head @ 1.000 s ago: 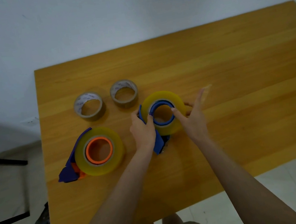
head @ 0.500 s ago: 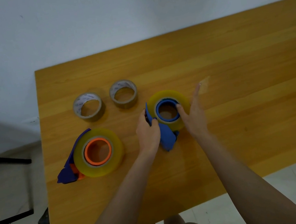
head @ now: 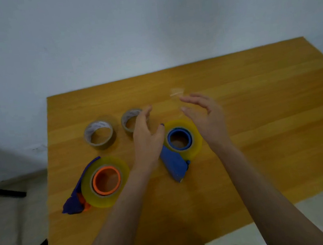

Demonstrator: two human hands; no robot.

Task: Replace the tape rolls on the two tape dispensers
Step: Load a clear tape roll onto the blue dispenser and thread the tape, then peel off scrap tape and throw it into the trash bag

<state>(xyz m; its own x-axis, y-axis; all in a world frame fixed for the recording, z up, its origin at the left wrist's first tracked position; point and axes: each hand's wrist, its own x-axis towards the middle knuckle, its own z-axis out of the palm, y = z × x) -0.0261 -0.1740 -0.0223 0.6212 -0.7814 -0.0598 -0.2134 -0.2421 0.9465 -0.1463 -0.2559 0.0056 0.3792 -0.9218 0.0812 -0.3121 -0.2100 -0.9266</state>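
Wooden desk (head: pixel 262 128) at centre: both hands (head: pixel 147 137) (head: pixel 206 119) hovered spread, empty; loose tape near the blue dispenser (head: pixel 175 164) might snag fingers.

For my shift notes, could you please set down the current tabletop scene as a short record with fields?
surface: wooden table
blue dispenser: lies flat, yellowish roll on its blue hub
orange-hub dispenser: lies flat at near left, large yellowish roll mounted
loose rolls: two small ones, left roll, right roll, at the far left
left hand: open, raised above the table, holding nothing
right hand: open, fingers spread; a clear tape strip near its fingertips, contact unclear
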